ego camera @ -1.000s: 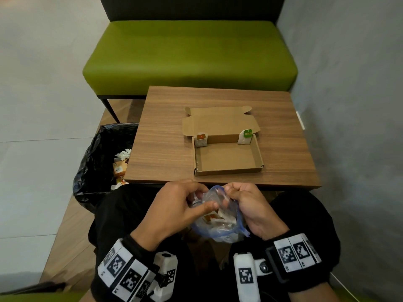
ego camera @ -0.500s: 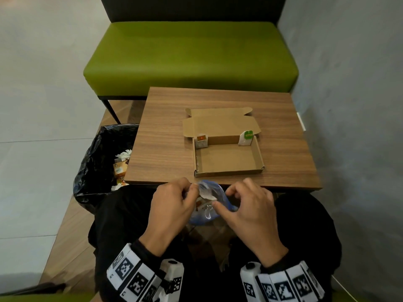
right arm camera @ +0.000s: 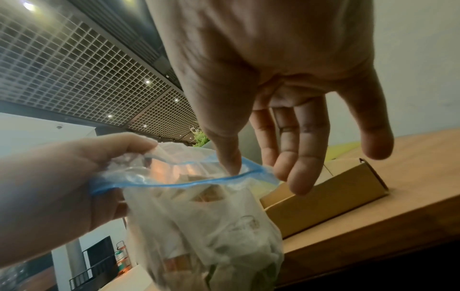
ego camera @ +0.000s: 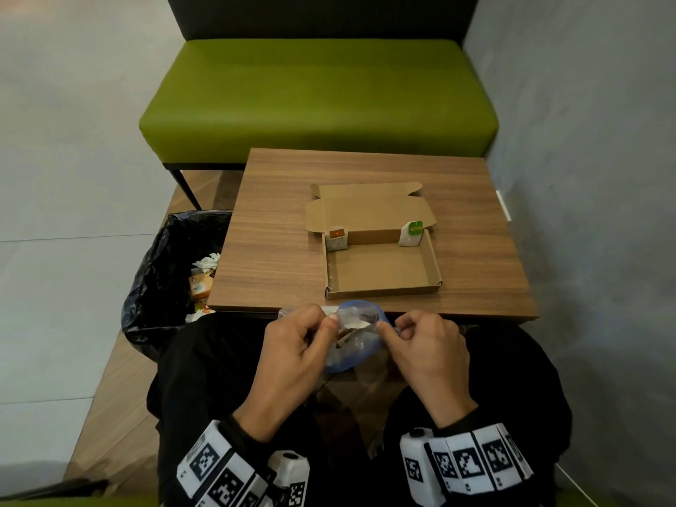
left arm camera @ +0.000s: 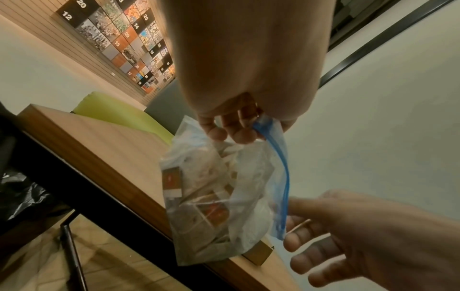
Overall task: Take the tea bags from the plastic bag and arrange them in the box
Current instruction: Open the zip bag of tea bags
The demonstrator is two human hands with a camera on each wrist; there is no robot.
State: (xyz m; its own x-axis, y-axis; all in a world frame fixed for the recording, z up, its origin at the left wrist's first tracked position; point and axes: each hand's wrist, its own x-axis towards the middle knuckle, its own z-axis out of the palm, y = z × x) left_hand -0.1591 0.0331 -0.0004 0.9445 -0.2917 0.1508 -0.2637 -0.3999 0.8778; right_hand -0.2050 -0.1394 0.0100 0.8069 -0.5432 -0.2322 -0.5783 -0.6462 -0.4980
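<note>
A clear plastic bag [ego camera: 353,345] with a blue zip rim hangs over my lap at the table's near edge, holding several tea bags [left arm camera: 214,212]. My left hand [ego camera: 331,322] pinches the rim's left side [left arm camera: 259,124]. My right hand [ego camera: 384,327] has its thumb [right arm camera: 227,165] inside the mouth and its fingers outside, holding the rim's right side. The open cardboard box [ego camera: 384,291] lies on the table. One tea bag with an orange tag [ego camera: 337,238] stands in its back left corner. Another with a green tag [ego camera: 412,233] stands in its back right corner.
The small wooden table [ego camera: 278,232] stands just ahead of my knees. A bin lined with black plastic [ego camera: 164,272] holds rubbish at the table's left. A green bench [ego camera: 318,97] stands behind it, and a grey wall [ego camera: 585,177] runs close on the right.
Both hands have lifted the bag from my lap up to the table edge. They have drawn apart, pulling its mouth open.
</note>
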